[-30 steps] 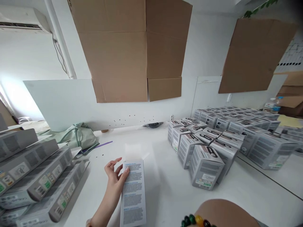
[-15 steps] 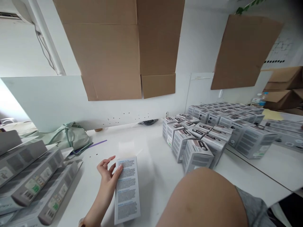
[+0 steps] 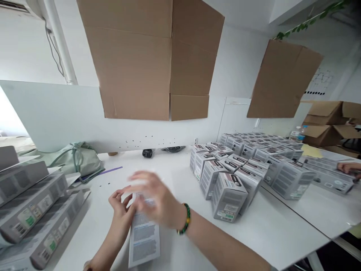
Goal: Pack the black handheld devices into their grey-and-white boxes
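Several grey product boxes [image 3: 34, 214] sit stacked at far left, then the left hand [image 3: 121, 212] has its fingers curled, seemingly pinching a printed leaflet [image 3: 144, 239] on the white desk [image 3: 175, 165]. The right hand [image 3: 155, 199], beaded bracelet [image 3: 186, 218] on, has just swept in over it, too blurred to read its fingers; more boxes [image 3: 228, 197] stand beyond.

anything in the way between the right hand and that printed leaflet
Nothing visible stands in the way. The right hand, blurred by motion, is directly over the leaflet's upper end, though the blur hides whether they touch. The left hand is at the leaflet's left edge, beside the right hand's path rather than across it.
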Action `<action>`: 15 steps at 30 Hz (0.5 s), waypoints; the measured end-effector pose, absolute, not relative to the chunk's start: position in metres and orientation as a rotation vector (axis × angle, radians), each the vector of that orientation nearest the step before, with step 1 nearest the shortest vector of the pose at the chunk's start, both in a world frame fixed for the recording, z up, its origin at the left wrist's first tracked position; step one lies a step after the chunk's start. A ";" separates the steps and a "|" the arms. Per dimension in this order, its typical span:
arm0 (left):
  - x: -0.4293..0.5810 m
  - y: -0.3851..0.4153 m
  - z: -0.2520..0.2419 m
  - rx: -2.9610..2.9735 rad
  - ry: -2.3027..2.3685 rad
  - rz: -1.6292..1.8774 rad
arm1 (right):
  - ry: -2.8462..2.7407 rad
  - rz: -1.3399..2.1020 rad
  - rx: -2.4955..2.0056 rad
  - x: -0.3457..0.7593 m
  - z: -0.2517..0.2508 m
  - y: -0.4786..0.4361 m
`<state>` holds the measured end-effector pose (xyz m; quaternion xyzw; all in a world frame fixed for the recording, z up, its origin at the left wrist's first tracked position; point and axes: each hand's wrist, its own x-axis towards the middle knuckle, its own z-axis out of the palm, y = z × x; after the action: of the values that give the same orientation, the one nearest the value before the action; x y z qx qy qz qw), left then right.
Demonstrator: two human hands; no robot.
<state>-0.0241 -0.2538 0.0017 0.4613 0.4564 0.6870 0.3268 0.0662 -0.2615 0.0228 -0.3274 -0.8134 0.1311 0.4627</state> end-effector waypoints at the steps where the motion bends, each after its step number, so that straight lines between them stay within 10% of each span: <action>1: -0.024 -0.253 0.002 1.201 1.194 1.792 | -1.943 0.339 -0.916 0.082 0.023 -0.247; 15: -0.033 -0.251 0.001 1.130 1.121 1.896 | -1.970 0.489 -1.440 0.088 0.015 -0.089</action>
<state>-0.0332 -0.2508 0.0012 0.4313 0.4280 0.7239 0.3268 0.0881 -0.0890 0.0155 -0.5481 -0.7498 0.1861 0.3207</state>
